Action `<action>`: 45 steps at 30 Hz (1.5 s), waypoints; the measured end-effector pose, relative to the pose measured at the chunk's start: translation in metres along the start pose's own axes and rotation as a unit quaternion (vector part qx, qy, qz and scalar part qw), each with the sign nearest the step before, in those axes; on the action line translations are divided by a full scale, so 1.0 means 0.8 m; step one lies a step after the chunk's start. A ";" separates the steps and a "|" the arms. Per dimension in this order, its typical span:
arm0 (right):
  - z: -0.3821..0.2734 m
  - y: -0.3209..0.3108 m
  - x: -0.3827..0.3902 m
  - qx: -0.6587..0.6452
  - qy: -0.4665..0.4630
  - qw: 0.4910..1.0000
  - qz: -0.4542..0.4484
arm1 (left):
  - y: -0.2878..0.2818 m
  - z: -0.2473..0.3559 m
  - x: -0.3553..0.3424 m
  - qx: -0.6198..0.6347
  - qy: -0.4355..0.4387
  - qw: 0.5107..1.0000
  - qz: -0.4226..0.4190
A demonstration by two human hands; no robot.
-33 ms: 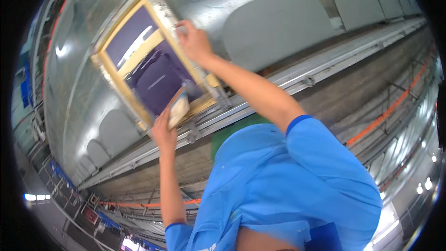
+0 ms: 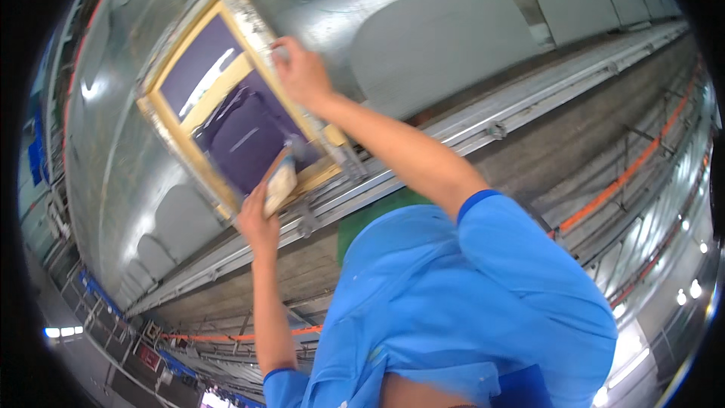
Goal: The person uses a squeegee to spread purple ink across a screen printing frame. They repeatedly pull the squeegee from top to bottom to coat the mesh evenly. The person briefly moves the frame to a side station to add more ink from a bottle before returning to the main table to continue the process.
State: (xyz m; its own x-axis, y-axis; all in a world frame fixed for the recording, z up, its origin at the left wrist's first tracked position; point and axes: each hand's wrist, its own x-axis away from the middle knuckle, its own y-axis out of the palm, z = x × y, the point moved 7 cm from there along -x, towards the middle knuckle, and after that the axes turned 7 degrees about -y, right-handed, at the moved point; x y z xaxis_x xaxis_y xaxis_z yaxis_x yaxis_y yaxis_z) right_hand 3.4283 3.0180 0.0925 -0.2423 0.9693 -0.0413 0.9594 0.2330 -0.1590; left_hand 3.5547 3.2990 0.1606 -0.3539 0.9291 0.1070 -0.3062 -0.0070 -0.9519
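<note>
A window (image 2: 240, 128) with dark panes sits in a grey metal wall, its edges and crossbar covered with yellow tape (image 2: 220, 91). At the window's lower edge, my left hand (image 2: 259, 221) is closed on a cream-coloured flat block with a brownish edge (image 2: 282, 183); its exact kind is unclear. My right hand (image 2: 303, 75) is at the window's right edge, beside a whitish, rough-looking border strip (image 2: 248, 19). Its thumb and fingers are pinched together, and anything between them is too small to make out.
Rounded grey panels (image 2: 445, 45) line the wall on both sides of the window. A metal rail (image 2: 468, 136) runs below it, in front of my body, with a clamp-like fitting (image 2: 496, 130) on it. An orange rail (image 2: 604, 193) crosses the lower right.
The whole view has shifted slightly, with the window now a little further left. Both hands keep nearly the same places at the window, and the left still holds the cream-coloured block.
</note>
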 end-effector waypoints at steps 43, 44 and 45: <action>0.030 -0.001 0.004 -0.194 0.044 0.960 -0.198 | 0.021 -0.051 -0.049 -0.152 0.017 0.961 -0.232; 0.030 -0.002 0.003 -0.190 0.040 0.962 -0.190 | 0.023 -0.056 -0.049 -0.150 -0.008 0.958 -0.245; 0.031 0.003 0.006 -0.165 0.049 0.962 -0.213 | 0.022 -0.051 -0.050 -0.150 0.011 0.959 -0.239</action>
State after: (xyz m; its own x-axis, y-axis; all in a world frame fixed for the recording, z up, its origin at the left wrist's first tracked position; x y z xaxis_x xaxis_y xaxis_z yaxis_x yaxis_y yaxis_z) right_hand 3.4259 3.0210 0.0671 -0.6248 0.7789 0.0538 0.7732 0.6077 0.1814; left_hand 3.5998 3.2767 0.1279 -0.2172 0.8073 0.5487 -0.1589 0.5254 -0.8359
